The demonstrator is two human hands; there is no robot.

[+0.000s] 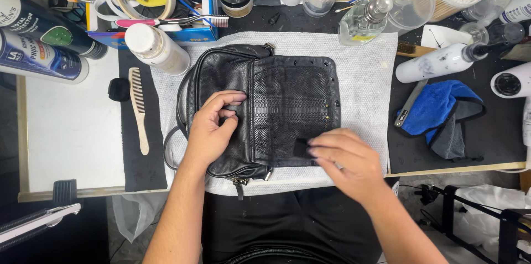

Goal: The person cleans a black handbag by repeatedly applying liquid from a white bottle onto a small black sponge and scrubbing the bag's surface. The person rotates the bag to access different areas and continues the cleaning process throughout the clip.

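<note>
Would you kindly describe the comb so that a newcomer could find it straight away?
Start at the black handbag on the white cloth. Left of the cloth lies a black mat; the comb rests on it, the only pale wooden, toothed thing there.
</note>
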